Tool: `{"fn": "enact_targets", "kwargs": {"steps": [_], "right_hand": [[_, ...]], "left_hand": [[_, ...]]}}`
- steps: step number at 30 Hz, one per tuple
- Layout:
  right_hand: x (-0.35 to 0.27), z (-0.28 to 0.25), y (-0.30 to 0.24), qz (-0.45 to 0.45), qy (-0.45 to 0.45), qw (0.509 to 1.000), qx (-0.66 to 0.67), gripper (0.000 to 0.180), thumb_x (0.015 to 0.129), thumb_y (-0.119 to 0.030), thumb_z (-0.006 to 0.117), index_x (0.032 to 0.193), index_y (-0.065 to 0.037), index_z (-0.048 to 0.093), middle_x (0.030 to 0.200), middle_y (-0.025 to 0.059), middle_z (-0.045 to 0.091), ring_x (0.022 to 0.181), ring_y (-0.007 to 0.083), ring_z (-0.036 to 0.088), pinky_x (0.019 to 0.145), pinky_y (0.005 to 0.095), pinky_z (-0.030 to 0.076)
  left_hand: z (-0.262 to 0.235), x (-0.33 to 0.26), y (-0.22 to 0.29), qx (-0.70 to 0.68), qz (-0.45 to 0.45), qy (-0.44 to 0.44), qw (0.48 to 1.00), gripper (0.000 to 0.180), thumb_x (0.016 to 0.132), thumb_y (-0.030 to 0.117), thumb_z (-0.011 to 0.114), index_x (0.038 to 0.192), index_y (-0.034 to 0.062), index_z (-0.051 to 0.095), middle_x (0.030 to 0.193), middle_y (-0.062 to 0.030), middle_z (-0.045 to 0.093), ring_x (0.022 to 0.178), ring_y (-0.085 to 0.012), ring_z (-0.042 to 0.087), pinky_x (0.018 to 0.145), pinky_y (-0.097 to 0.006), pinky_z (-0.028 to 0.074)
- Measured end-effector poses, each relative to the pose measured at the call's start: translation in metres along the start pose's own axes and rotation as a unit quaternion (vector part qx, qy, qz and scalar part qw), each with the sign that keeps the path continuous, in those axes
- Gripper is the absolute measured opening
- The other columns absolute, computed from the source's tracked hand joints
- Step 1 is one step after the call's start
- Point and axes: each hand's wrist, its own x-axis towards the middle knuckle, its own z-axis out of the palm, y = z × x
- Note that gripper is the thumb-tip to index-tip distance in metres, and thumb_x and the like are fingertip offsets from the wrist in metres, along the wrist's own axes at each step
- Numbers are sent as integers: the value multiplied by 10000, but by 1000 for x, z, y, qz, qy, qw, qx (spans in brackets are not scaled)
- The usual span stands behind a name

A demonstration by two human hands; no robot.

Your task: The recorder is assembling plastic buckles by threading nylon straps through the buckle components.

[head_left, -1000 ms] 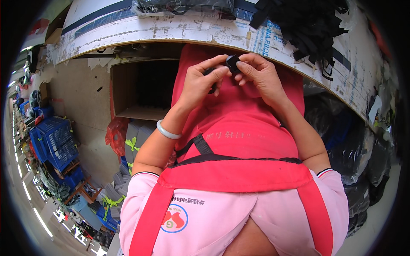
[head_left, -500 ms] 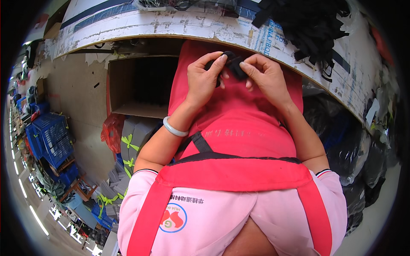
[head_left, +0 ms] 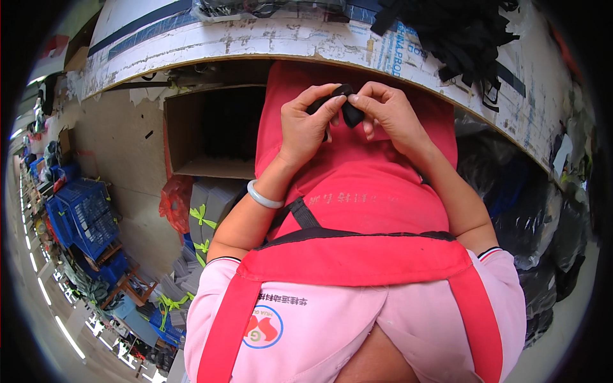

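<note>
Over my lap, covered by a red apron (head_left: 364, 169), both hands pinch a small black fabric strap (head_left: 352, 115). My left hand (head_left: 308, 121), with a pale bangle on its wrist, grips the strap between thumb and index finger. Close beside it, my right hand (head_left: 393, 118) pinches the same strap, thumb and fingertips almost touching the left thumb. Part of the strap loops above the fingertips and part hangs between the hands. The fingers hide the rest of it.
A worn white-topped table (head_left: 287, 48) curves just beyond my hands, with a heap of black straps (head_left: 453, 38) at its right. An open cardboard box (head_left: 214, 167) sits below on the left. Clear plastic bags (head_left: 523, 223) lie at right; blue crates (head_left: 86, 214) stand far left.
My hands have drawn closer together, the right moving left toward the left fingertips. The black strap between them is now more bunched and hangs more upright.
</note>
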Motion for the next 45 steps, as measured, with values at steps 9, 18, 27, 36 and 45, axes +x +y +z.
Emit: {"fn": "enact_targets", "kwargs": {"steps": [9,18,27,36,45], "right_hand": [[3,12,11,-69,9,995,73,162,943,-157,600,1001,-6,592,880,66,623,718,111,637,631,231,548],[2,-14,-8,60,-146,983,95,219,957,-201,567,1057,-11,612,810,84,646,701,138,659,624,214,542],[4,-6,3,-65,-84,993,-50,167,938,-180,610,965,-15,615,780,4,610,640,59,574,558,205,487],[4,3,7,-125,-23,991,-51,111,936,-136,603,979,-37,581,801,7,602,671,58,574,587,207,487],[42,30,-37,-242,5,970,-17,269,940,-135,597,1181,-36,532,1005,98,617,792,116,649,669,217,547]], "left_hand": [[-6,3,0,-7,30,1,1000,163,860,10,668,1020,-13,680,924,-38,620,631,-63,578,385,-174,432],[-18,-5,8,65,94,-84,990,142,812,-44,687,938,16,711,901,-34,593,639,-74,567,495,-189,439],[-17,-17,11,87,80,-109,987,124,805,-51,689,911,13,703,917,-30,532,613,-58,547,440,-178,411],[-16,-18,14,56,43,-107,992,100,821,-35,683,911,8,697,930,-25,520,602,-58,548,405,-177,410],[-16,-30,-5,-121,-210,-107,964,353,952,341,571,1030,3,637,690,-48,563,441,-85,491,374,-191,362]]}}
